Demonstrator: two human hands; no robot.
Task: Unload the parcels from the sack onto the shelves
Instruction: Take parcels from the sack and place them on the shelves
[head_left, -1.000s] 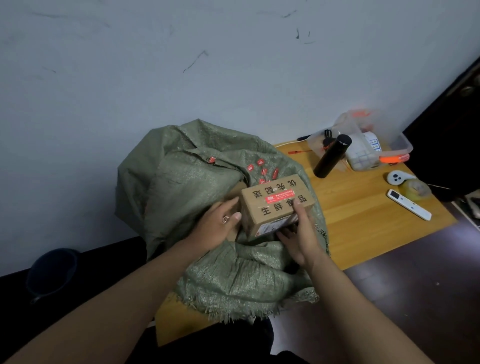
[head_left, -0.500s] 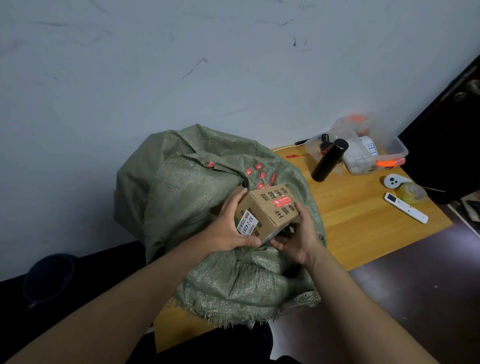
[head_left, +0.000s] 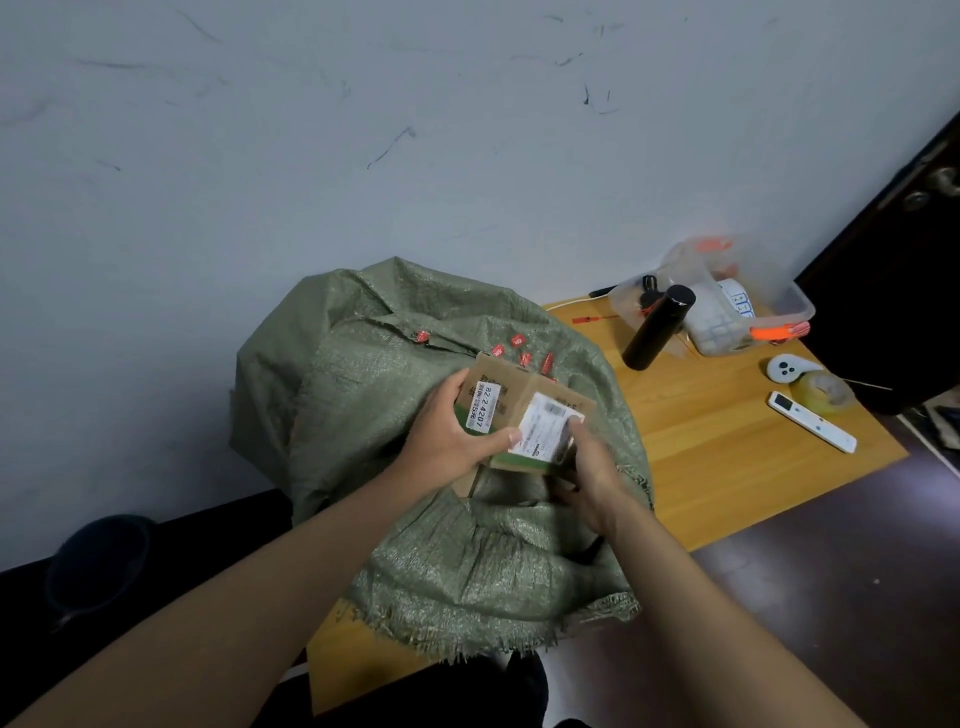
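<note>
Our left hand (head_left: 447, 441) and right hand (head_left: 589, 467) grip a cardboard parcel (head_left: 519, 410) just above the sack (head_left: 467, 561); next we carry it to unseen shelves

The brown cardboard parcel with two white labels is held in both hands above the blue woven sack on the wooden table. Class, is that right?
Not quite: the woven sack is green, not blue, as the head view shows. The brown cardboard parcel is held by the left hand and right hand above it, on the wooden table.
</note>
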